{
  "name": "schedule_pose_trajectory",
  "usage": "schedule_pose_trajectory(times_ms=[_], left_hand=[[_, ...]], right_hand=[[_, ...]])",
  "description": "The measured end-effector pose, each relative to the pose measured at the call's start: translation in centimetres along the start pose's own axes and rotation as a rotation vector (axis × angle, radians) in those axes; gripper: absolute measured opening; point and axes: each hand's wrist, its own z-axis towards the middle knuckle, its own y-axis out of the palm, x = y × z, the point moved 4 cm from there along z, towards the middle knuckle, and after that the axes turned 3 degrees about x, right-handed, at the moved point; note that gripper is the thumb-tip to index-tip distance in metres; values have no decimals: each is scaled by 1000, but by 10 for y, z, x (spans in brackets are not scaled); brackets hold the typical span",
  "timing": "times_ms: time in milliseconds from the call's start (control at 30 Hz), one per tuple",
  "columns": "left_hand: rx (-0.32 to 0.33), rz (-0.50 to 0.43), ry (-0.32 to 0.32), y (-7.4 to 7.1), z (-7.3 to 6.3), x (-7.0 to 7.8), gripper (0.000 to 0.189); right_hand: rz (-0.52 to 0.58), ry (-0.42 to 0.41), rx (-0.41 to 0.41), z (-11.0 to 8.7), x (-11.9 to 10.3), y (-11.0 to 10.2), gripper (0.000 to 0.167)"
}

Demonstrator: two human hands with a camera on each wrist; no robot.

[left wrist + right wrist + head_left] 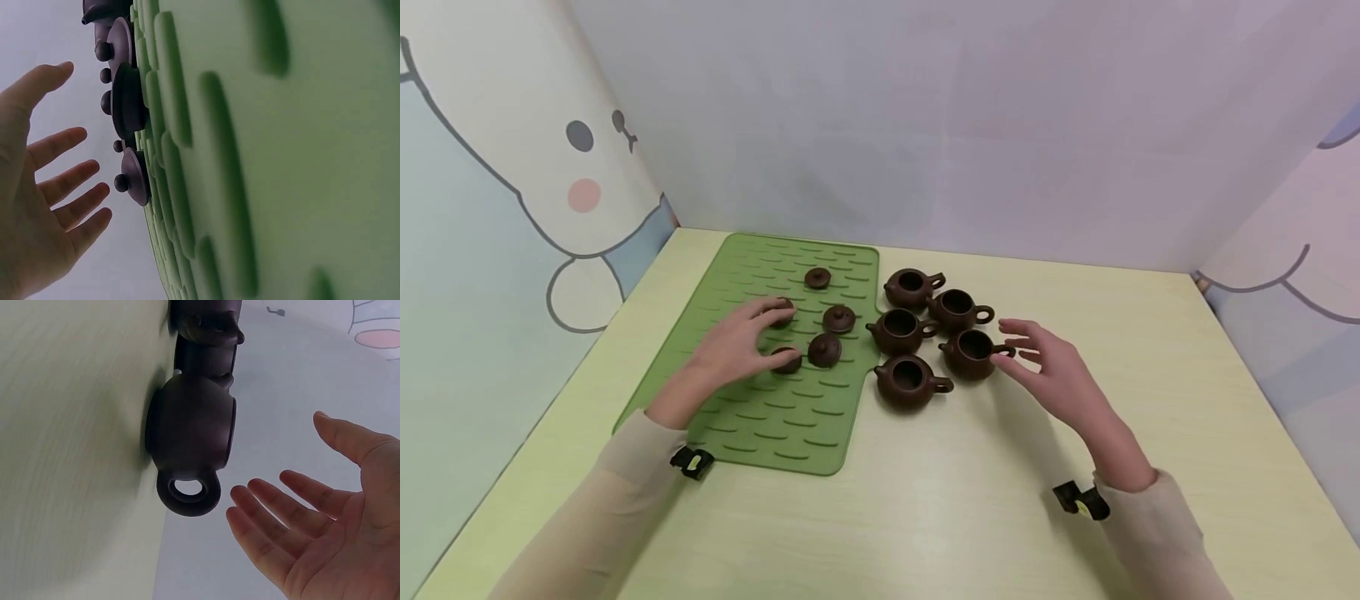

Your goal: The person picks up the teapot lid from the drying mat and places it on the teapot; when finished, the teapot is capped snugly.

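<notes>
L hand (741, 346) wide over mat (805, 417) | R hand (1052, 371) wide, nr pot (967, 367) | R of it, tbl (1165, 358) rm to edge | 2 lids (787, 365) part-hid by L hand

Free room was left on the desk (955, 500) in front of the teapots (895, 343) and to the right of the right hand (1051, 375). Leftward from that hand, the way was blocked by the handle (189, 510) of the nearest teapot (970, 364). Passage among the five teapots was closed by their tight packing. Between the knobbed lids (826, 353) and the spouts, only a narrow strip was left. The left hand (733, 343) was hemmed in on its right by lids, while the near part of the green mat (767, 425) was left passable. Farther back, room was bounded by the wall (925, 158).
</notes>
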Motion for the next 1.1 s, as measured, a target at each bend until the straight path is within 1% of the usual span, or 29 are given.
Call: schedule_pose_trajectory(times_ms=[200,400,667,800,1100], left_hand=[[-16,3,-22,2,-3,-3,68],[-7,-34,-33,4,-6,-5,57],[4,-97,11,7,-7,-7,34],[2,-126,27,7,-7,-8,27],[-1,-133,55,8,-7,-5,18]], right_hand=[[-1,-16,-5,-1,-3,8,44],[8,-23,-31,-2,-6,17,35],[29,-44,-26,-2,-13,25,27],[26,-61,-53,-1,-16,30,24],[35,-81,-119,1,-19,43,16]])
